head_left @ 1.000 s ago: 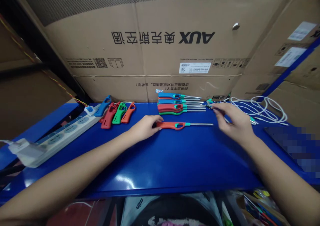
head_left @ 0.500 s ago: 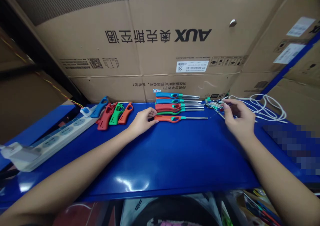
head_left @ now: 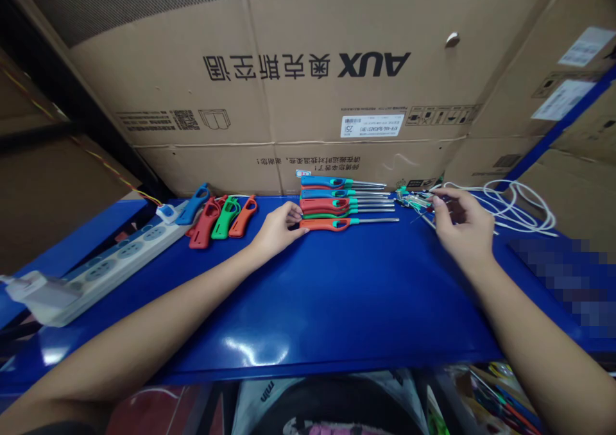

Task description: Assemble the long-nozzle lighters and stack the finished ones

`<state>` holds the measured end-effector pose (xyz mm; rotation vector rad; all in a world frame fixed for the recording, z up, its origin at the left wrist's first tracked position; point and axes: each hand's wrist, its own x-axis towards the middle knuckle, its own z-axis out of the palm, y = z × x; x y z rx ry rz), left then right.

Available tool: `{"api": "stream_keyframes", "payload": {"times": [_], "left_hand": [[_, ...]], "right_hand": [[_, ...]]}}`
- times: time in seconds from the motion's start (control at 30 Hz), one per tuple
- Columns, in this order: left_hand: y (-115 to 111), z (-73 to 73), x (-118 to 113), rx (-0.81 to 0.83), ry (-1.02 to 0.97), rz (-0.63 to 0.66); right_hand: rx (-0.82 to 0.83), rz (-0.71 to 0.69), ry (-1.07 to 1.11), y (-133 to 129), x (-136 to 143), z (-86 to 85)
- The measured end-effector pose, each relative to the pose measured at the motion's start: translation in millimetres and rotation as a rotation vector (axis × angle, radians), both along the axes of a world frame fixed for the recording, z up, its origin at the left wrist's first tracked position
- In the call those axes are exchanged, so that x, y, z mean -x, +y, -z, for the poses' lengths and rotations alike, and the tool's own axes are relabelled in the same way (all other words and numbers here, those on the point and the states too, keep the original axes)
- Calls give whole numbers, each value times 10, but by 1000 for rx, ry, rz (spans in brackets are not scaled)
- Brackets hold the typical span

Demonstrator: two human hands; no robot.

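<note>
Several long-nosed lighters lie side by side on the blue table, metal tubes pointing right. The nearest is an orange lighter (head_left: 325, 224); behind it are a red lighter (head_left: 321, 206) and a blue lighter (head_left: 320, 182). My left hand (head_left: 280, 230) has its thumb and fingers closed on the orange lighter's handle end. On the right, my right hand (head_left: 462, 220) is pinched beside a heap of small parts (head_left: 411, 199) with thin wires and green pieces. Something small and thin shows at its fingertips, too small to name.
Empty-looking handle shells, such as a green shell (head_left: 226, 218), lie at the left near a white power strip (head_left: 120, 262). A coiled white cable (head_left: 522, 207) is at the back right. A cardboard sheet (head_left: 289, 101) stands behind the blue table (head_left: 327, 313).
The orange lighter has shifted slightly up toward the row, with my left hand still on it. My right hand has barely moved. The camera view has shifted a little.
</note>
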<state>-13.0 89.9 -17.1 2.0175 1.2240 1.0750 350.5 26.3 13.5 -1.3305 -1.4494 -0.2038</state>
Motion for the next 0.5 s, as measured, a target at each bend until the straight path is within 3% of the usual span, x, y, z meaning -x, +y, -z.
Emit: {"api": "stream_keyframes", "payload": {"times": [0.5], "left_hand": [[-19, 30, -50, -72, 69, -4]], "right_hand": [[49, 12, -132, -11, 6, -54]]}}
